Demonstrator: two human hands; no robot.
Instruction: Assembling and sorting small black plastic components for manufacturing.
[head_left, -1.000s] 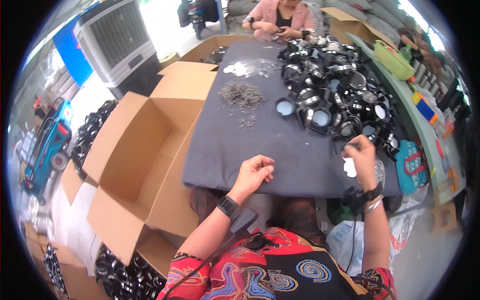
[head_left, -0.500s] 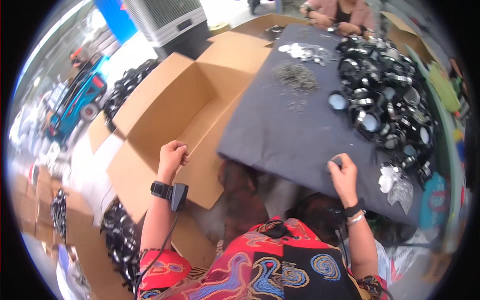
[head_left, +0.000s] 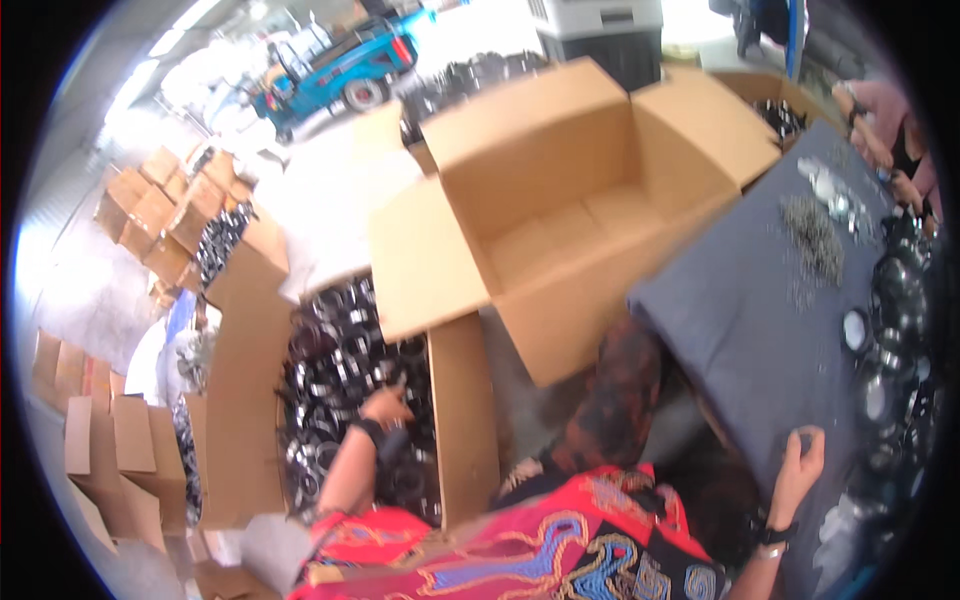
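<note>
One carton [head_left: 245, 400] holds black parts [head_left: 335, 350], left hand [head_left: 385, 405] over them, grip unclear; right hand [head_left: 803, 458] curled, contents unclear.

Parts [head_left: 345, 345] in left carton [head_left: 243, 410], another carton [head_left: 580, 315] ahead, heaps [head_left: 812, 240] on right-hand table [head_left: 740, 320]

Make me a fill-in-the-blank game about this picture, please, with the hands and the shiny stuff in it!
1. The left hand is down at the black, shiny parts inside a cardboard ____.
2. The hand nearer the gray table is the person's ____ one.
3. A heap of small gray pieces lies ____ the table.
4. The patterned sleeve on the left arm is mostly ____.

Missing words: box; right; on; red.
</note>
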